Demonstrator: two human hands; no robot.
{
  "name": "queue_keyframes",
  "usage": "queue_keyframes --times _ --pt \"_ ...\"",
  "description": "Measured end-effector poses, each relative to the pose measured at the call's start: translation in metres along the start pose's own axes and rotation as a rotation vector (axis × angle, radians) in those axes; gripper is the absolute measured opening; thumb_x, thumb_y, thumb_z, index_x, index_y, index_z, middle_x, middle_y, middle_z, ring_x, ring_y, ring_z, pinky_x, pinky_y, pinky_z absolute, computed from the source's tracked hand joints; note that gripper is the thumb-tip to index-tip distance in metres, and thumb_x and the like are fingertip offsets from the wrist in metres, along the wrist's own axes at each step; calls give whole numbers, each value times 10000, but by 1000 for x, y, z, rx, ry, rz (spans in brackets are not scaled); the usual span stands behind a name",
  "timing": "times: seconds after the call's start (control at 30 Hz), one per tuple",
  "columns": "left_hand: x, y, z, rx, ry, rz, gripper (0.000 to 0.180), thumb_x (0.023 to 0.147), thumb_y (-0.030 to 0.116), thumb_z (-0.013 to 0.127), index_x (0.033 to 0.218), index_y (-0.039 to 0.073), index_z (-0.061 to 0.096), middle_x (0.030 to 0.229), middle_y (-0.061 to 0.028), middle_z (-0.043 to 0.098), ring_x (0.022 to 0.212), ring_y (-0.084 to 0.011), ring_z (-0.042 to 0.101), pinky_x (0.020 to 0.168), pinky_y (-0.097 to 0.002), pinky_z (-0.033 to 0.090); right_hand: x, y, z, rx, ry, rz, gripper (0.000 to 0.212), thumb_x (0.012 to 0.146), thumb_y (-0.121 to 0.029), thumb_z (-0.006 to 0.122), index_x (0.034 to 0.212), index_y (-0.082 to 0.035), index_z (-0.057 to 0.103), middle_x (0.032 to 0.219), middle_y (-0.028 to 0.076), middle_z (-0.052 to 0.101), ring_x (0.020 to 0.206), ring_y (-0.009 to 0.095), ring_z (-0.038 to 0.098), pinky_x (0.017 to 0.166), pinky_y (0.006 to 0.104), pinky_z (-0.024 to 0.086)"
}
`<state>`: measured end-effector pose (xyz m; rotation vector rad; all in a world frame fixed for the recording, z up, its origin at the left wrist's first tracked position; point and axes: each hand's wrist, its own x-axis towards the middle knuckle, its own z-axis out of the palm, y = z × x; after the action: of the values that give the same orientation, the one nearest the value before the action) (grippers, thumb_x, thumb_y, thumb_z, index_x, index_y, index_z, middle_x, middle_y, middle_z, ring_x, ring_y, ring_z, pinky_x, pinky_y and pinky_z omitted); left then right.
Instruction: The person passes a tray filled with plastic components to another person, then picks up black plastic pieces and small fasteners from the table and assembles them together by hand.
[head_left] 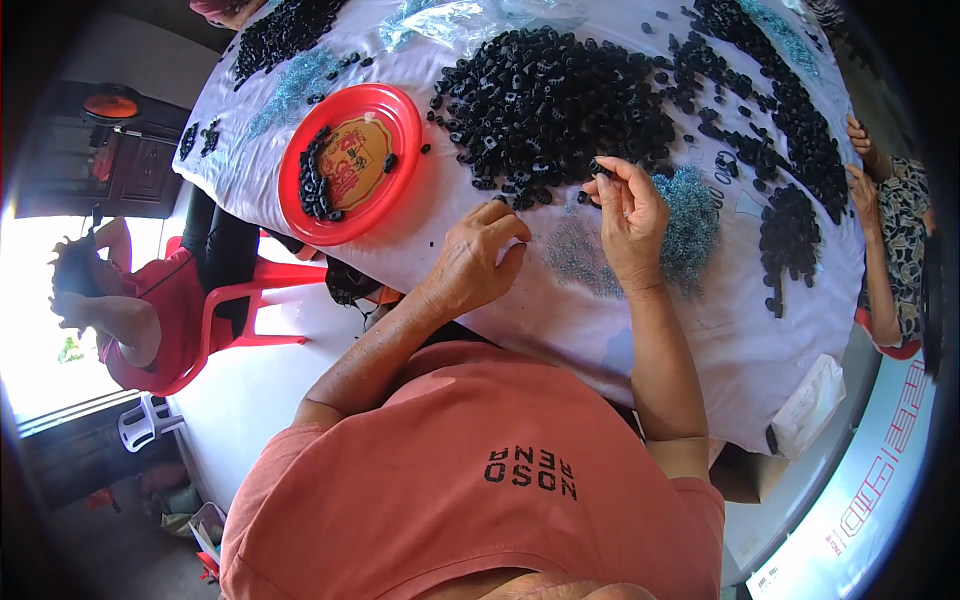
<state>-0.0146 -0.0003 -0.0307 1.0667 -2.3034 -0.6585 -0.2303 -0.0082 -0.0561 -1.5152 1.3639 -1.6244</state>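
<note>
My right hand is raised over the near edge of a large heap of small black plastic pieces. Its thumb and forefinger pinch one small black plastic piece. My left hand is palm down above the cloth, just on the near side of the heap. Its fingers are loosely bent, with a gap between thumb and forefinger, and nothing shows in them. Beside my right wrist lies a pile of small bluish, shiny spring-like bits. Thinner scattered bits lie between my two hands.
A red plate holding several black pieces is left of the heap. The white cloth-covered table carries more black piles at right and far left. A seated person is at left; another person's hands rest at the right edge.
</note>
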Motion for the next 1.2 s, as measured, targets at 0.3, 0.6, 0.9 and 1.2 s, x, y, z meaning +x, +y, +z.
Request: queue_keyframes --times 0.3,0.6,0.9,1.2 --pt "5 12 10 -2 -94 121 156 739 35 688 884 55 631 906 -106 582 874 -302 577 738 -397 491 0 -2 1 -3 3 -7 152 920 3 595 1063 1 645 916 83 668 760 149 694 659 249 561" --pt "1 7 10 35 -98 101 143 728 38 680 857 51 618 892 -99 579 870 -307 570 736 -401 487 1 0 0 -12 4 -7 149 924 -3 594 1064 -1 645 917 82 665 761 150 695 659 249 561" --pt "16 17 9 16 -54 100 132 757 24 658 883 43 623 862 -112 580 828 -319 582 721 -409 492 0 0 -2 6 26 -30 166 934 -3 585 1093 -8 635 894 71 652 778 145 691 656 254 576" --pt "51 15 31 147 2 83 187 752 4 611 927 56 652 882 -117 579 859 -320 584 726 -419 490 1 -6 -5 35 60 34 170 942 -3 583 1105 -9 632 926 66 668 795 132 686 692 240 560"
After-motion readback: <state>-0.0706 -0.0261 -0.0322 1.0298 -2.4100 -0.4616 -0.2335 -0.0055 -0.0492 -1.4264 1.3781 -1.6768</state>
